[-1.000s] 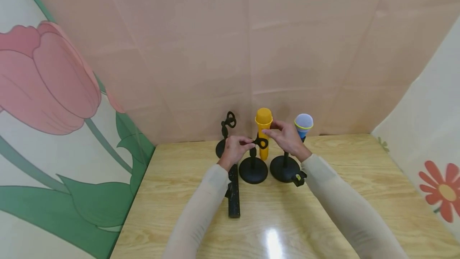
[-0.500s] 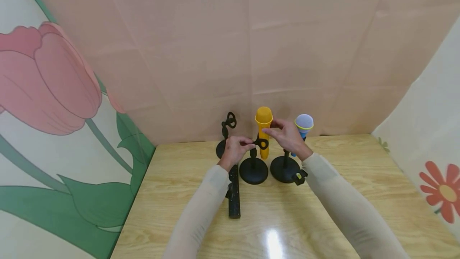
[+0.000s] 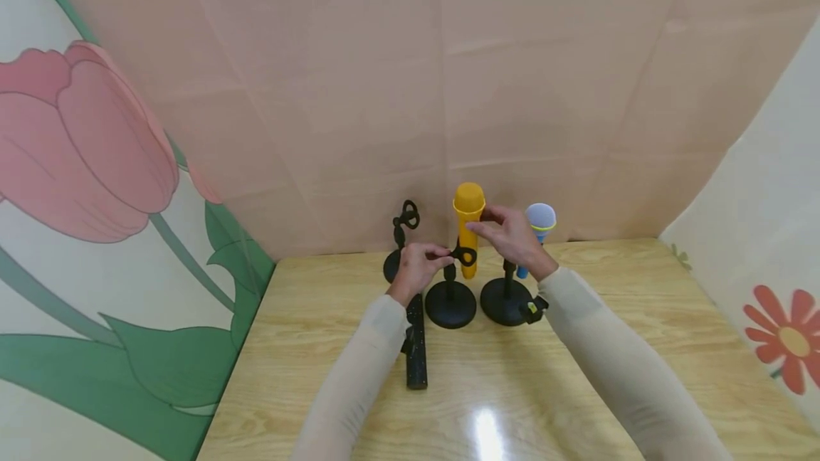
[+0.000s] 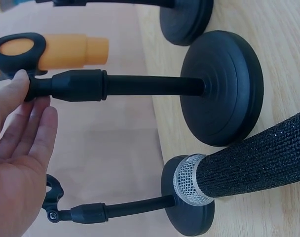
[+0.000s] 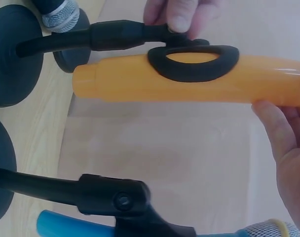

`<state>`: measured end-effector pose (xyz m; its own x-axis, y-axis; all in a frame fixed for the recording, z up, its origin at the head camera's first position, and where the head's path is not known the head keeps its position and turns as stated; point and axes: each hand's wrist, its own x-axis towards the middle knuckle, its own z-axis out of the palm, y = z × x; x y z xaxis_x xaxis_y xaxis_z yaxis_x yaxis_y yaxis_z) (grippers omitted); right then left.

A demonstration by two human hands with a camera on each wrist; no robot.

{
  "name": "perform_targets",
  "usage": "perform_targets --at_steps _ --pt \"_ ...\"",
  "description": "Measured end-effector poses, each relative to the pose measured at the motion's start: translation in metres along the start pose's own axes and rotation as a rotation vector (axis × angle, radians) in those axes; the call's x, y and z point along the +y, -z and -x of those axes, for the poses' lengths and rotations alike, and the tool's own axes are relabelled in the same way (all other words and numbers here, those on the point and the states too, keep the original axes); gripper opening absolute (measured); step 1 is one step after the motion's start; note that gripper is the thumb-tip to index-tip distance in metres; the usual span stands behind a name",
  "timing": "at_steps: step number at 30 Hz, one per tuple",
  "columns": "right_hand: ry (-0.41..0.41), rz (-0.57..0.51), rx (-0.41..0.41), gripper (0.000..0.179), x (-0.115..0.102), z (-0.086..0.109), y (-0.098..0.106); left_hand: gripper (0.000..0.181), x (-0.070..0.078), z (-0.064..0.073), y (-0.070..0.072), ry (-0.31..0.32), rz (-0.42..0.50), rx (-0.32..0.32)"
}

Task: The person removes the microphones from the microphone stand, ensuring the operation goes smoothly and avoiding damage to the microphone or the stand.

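My left hand [image 3: 416, 269] pinches the neck of the middle black microphone stand [image 3: 450, 304], right by its ring-shaped clip [image 3: 464, 256]. In my right hand [image 3: 512, 237] is a yellow microphone [image 3: 469, 223], gripped near its head, upright with the head on top. The right wrist view has the clip's ring [image 5: 194, 74] overlapping the yellow handle [image 5: 125, 81], whose tail end hangs below the clip and above the table. Left thumb and fingers [image 4: 34, 128] meet at the clip's joint in the left wrist view.
A blue microphone [image 3: 541, 219] sits in the right-hand stand [image 3: 504, 302]. Back left stands another stand [image 3: 392, 267] with a bare clip. A black sparkly microphone [image 3: 417, 354] lies on the wooden table [image 3: 307, 347], below my left wrist. A pink-beige backdrop [image 3: 359, 126] rises behind.
My right hand has raised the yellow microphone slightly, its head now higher over the clip. My left hand stays on the stand.
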<state>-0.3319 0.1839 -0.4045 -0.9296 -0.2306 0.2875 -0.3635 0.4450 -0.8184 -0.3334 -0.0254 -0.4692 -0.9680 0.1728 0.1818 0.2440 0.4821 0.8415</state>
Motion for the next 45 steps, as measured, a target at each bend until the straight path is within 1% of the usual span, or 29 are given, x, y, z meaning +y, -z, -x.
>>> perform_targets --at_steps 5,10,20,23,27,31,36,45 --pt "0.021 0.006 0.001 0.043 -0.006 -0.003 0.003 0.012 -0.001 0.000 0.000 0.000 0.005 0.004" --pt "0.046 0.006 0.002 0.043 -0.010 -0.005 0.007 0.011 -0.001 -0.001 0.000 -0.015 -0.001 0.014" --pt "0.060 -0.005 0.008 0.042 -0.018 -0.007 0.011 0.011 -0.001 0.000 0.000 -0.032 -0.006 0.024" --pt "0.064 -0.008 0.014 0.041 -0.019 -0.008 0.012 0.012 -0.001 0.000 0.000 -0.030 0.001 0.026" --pt "0.065 -0.010 0.021 0.040 -0.022 -0.010 0.015 0.012 -0.001 0.000 -0.001 -0.010 0.015 0.025" --pt "0.068 -0.010 0.013 0.039 -0.027 -0.011 0.017 0.012 -0.001 0.000 -0.002 0.002 0.025 0.026" --pt "0.069 -0.015 -0.009 0.040 -0.033 -0.012 0.020 0.012 0.000 0.001 -0.002 -0.006 0.028 0.027" --pt "0.089 -0.048 0.004 0.037 -0.043 -0.014 0.028 0.012 0.000 0.001 -0.001 -0.025 0.012 0.022"
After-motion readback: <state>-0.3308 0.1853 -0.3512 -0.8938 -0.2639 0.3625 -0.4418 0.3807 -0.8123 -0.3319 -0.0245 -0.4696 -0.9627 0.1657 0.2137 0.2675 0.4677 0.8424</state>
